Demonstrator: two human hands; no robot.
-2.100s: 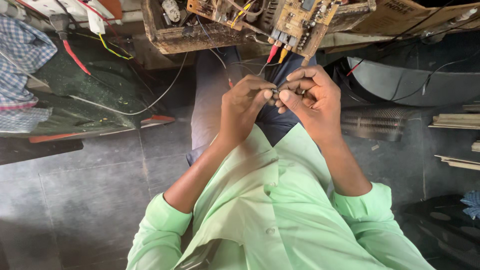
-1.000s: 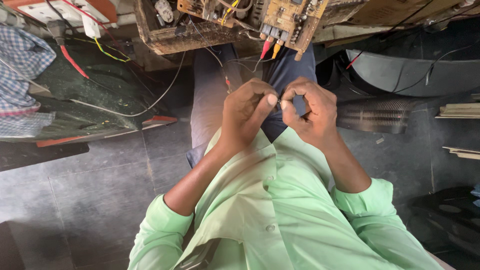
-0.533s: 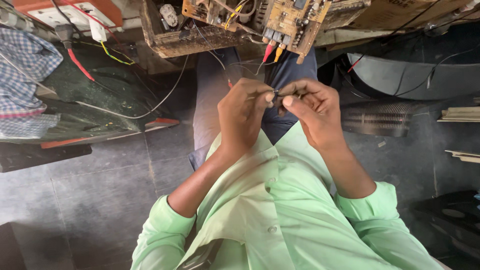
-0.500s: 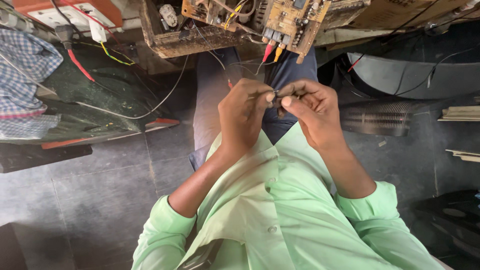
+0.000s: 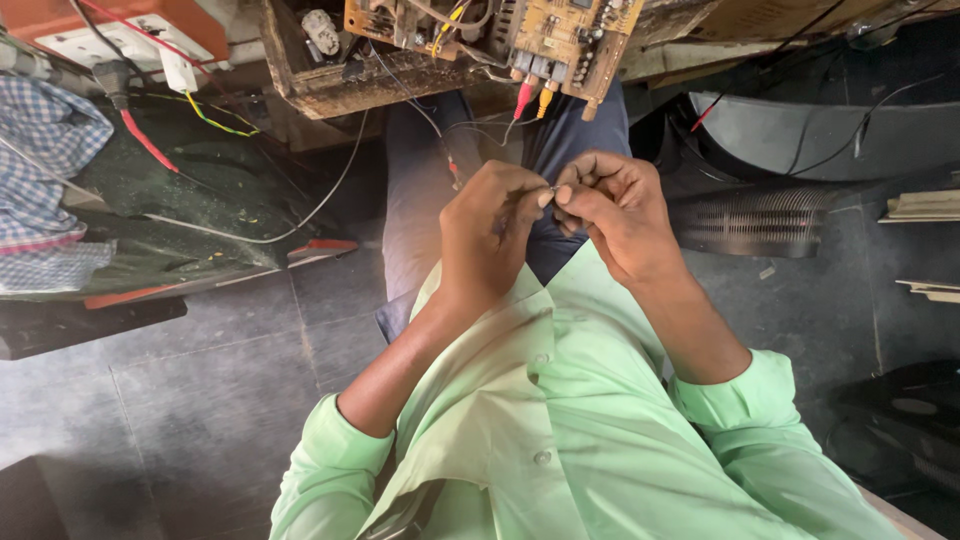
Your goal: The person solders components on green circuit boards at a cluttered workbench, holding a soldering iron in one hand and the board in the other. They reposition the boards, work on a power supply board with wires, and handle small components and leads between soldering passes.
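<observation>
My left hand (image 5: 490, 235) and my right hand (image 5: 620, 215) meet in front of my chest over my lap. Their fingertips pinch a thin wire end (image 5: 551, 189) between them. The wire runs up from my hands toward a brown circuit board (image 5: 565, 40), which sits in an open wooden chassis (image 5: 330, 75) and carries red and yellow plugs (image 5: 532, 97) on its lower edge. My fingers hide most of the wire. I wear a light green shirt with the sleeves rolled up.
A dark glass panel (image 5: 190, 215) with red and yellow wires lies at left, beside a blue checked cloth (image 5: 50, 180). A white socket strip (image 5: 120, 40) is at top left. A grey curved casing (image 5: 830, 130) and a ribbed vent piece (image 5: 755, 220) lie at right on the grey tiled floor (image 5: 200, 400).
My hands stay joined on the wire; the fingertips have shifted slightly, working it. The view has moved a little lower and closer.
</observation>
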